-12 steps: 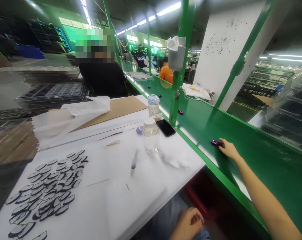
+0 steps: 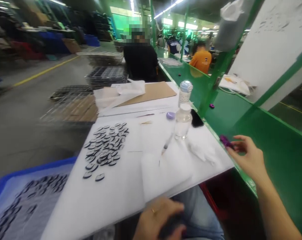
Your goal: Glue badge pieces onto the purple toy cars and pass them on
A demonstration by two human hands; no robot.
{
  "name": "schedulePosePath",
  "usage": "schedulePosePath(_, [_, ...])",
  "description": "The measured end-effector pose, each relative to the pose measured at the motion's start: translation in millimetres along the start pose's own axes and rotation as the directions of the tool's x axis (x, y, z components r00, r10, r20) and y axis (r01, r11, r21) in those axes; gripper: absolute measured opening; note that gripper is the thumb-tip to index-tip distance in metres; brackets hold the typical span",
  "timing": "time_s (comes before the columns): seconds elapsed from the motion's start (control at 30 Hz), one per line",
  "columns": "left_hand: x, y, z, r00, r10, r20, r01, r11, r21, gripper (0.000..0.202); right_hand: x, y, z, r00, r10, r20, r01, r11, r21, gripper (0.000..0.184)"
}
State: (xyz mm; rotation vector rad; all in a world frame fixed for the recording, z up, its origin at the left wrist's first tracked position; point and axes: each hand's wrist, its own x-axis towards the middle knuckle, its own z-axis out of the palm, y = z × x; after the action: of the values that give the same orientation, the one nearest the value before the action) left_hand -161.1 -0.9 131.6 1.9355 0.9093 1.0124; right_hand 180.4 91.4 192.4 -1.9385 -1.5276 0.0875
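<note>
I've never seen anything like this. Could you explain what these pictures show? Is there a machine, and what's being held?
There is no robot arm here: the work is done by a person's two bare hands. The only view comes from a camera worn on that person's head, looking forward and down. The right hand holds a small purple piece at the near side of a long green surface. The left hand is low by the table's near edge, too blurred to tell what it holds. On the white table lie many small dark-edged pieces, a syringe-like tool, a clear bottle and a phone.
</note>
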Motion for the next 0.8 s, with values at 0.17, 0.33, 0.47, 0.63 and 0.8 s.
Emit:
schedulePosePath(0.17, [41,21,-19.9,0.944,0.015,-0.329,0.13,0.9,0.416,0.054,-77,-127,48,0.849,-0.44,0.293,0.332,0.875,0.353,0.034])
schedulePosePath(0.33, [48,13,-6.0,0.947,-0.017,-0.322,0.186,0.845,0.501,0.075,-50,-146,65,0.87,-0.34,0.356,0.159,0.878,0.451,0.019])
schedulePosePath(0.47, [54,15,-3.3,0.931,-0.038,-0.362,0.223,0.846,0.484,0.062,-10,-156,92,0.854,-0.31,0.418,-0.049,0.751,0.658,0.033])
schedulePosePath(0.63, [64,14,-0.1,0.916,-0.046,-0.398,0.244,0.851,0.465,0.056,3,-161,103,0.767,-0.404,0.499,-0.218,0.567,0.794,0.035])
schedulePosePath(0.8, [65,14,-2.9,0.891,-0.038,-0.453,0.228,0.9,0.372,0.051,-1,-150,86,0.871,-0.456,0.185,-0.098,0.208,0.973,0.013])
